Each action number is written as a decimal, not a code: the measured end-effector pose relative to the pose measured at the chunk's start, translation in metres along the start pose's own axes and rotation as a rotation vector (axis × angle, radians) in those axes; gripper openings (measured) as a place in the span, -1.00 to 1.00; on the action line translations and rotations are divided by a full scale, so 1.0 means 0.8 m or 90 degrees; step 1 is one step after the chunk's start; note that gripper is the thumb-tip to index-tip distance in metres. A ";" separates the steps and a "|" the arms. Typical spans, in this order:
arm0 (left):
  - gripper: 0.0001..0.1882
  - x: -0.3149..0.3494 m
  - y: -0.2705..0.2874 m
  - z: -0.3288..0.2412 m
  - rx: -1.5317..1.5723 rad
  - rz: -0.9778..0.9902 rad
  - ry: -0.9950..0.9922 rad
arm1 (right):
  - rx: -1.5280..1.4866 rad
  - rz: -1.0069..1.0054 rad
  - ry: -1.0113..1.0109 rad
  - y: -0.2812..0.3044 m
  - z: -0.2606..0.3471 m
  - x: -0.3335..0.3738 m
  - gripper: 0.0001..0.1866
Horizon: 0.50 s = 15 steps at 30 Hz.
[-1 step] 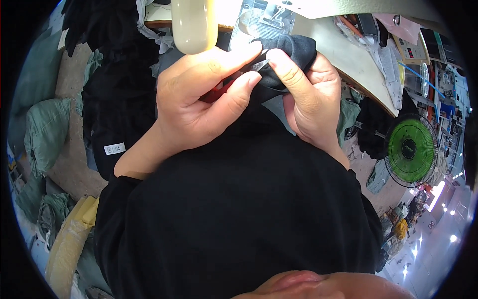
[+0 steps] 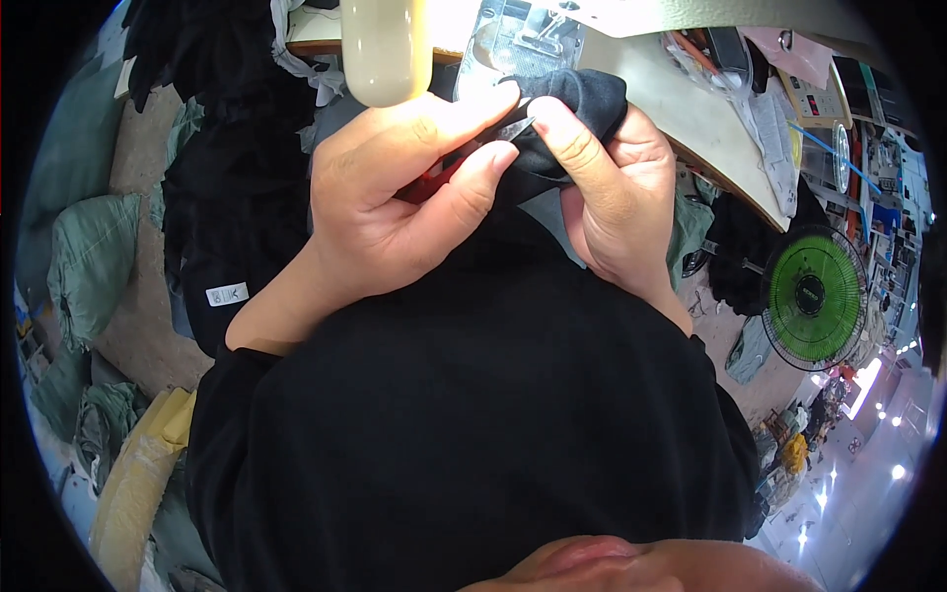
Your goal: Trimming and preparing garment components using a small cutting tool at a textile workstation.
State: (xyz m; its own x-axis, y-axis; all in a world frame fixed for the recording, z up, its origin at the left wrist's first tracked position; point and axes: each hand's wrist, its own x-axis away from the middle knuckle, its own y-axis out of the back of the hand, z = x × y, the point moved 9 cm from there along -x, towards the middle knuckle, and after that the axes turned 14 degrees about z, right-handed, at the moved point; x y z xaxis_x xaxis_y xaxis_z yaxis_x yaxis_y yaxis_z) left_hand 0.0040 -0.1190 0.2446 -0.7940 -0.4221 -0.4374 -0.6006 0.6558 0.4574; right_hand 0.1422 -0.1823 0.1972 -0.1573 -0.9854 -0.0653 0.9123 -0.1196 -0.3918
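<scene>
Both hands worked close: my left hand (image 2: pixel 395 197) gripped red-handled snips (image 2: pixel 434 176), my right hand (image 2: pixel 612 187) pinched black fabric (image 2: pixel 582 99); a slip risked nicking cloth.

A black garment (image 2: pixel 582 104) is bunched at chest height, its folded edge turned up just below the sewing table. Small thread snips (image 2: pixel 473 148) with red handles (mostly hidden) point their thin metal blades at that edge — tips touching the cloth.
</scene>
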 end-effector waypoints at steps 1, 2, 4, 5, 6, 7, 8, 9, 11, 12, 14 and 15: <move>-0.66 0.001 0.000 0.000 0.003 -0.003 0.002 | 0.001 0.002 0.008 -0.001 0.001 0.000 -0.79; -0.66 0.001 0.000 0.001 0.007 -0.006 0.004 | 0.002 0.004 0.015 -0.002 0.003 -0.001 -0.79; -0.66 0.002 0.000 0.002 0.005 -0.014 -0.004 | 0.013 0.004 0.012 -0.001 0.002 0.000 -0.79; -0.66 0.002 0.001 0.002 0.002 -0.021 -0.011 | 0.024 0.004 0.008 -0.001 0.001 0.000 -0.79; -0.66 0.002 0.001 0.001 0.002 -0.021 -0.011 | 0.024 0.004 0.008 0.000 0.001 0.000 -0.79; -0.66 0.003 0.001 0.003 0.003 -0.015 -0.001 | 0.022 0.006 0.013 -0.001 0.001 0.000 -0.79; -0.66 0.003 0.000 0.004 0.003 -0.009 0.010 | 0.020 0.007 0.018 -0.001 0.001 0.000 -0.79; -0.66 0.004 -0.001 0.004 0.003 -0.008 0.010 | 0.020 0.007 0.018 -0.002 0.001 0.001 -0.79; -0.67 0.006 -0.001 0.007 0.000 -0.021 0.025 | 0.037 -0.006 0.016 -0.002 0.002 0.001 -0.79; -0.67 0.007 -0.005 0.008 0.000 -0.022 0.025 | 0.037 -0.006 0.016 -0.002 0.001 0.001 -0.79; -0.70 0.014 -0.004 0.018 0.084 -0.084 0.051 | 0.047 -0.003 0.019 -0.001 0.000 0.001 -0.79; -0.70 0.014 -0.004 0.015 0.084 -0.084 0.051 | 0.047 -0.003 0.019 0.000 -0.001 0.000 -0.79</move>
State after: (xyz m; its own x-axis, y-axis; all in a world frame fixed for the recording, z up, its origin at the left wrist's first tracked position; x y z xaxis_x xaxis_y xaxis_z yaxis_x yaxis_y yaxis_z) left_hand -0.0018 -0.1184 0.2285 -0.7170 -0.5547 -0.4222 -0.6868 0.6656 0.2921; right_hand 0.1416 -0.1825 0.1967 -0.1723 -0.9808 -0.0917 0.9369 -0.1344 -0.3228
